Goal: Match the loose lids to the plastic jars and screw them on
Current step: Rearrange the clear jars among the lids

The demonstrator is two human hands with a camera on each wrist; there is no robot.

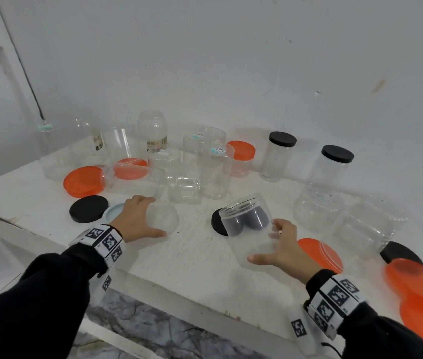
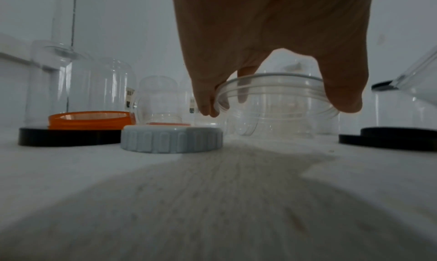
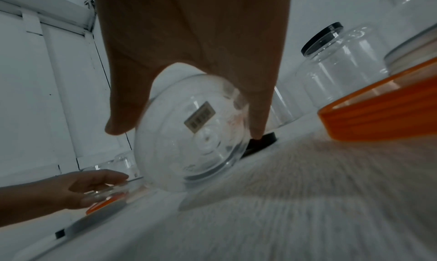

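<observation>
On the left of the white bench [image 1: 194, 257] lie a black lid [image 1: 88, 209] and a pale blue lid [image 1: 114, 212]. Only my left-wrist view shows the ribbed side of that pale blue lid [image 2: 172, 140]. Just right of it my left hand [image 1: 137, 220] sits over a clear lid [image 1: 165, 217], thumb and fingers curled round its rim, the lid touching the bench. My right hand [image 1: 286, 248] grips a clear jar [image 1: 249, 229] by its base, tilted, mouth pointing away from me, above a second black lid [image 1: 216, 224]. The right-wrist view alone shows a barcode sticker [image 3: 199, 119] on the jar's bottom; its print is too blurred to read. Orange lids [image 1: 417, 286] lie at the far right.
</observation>
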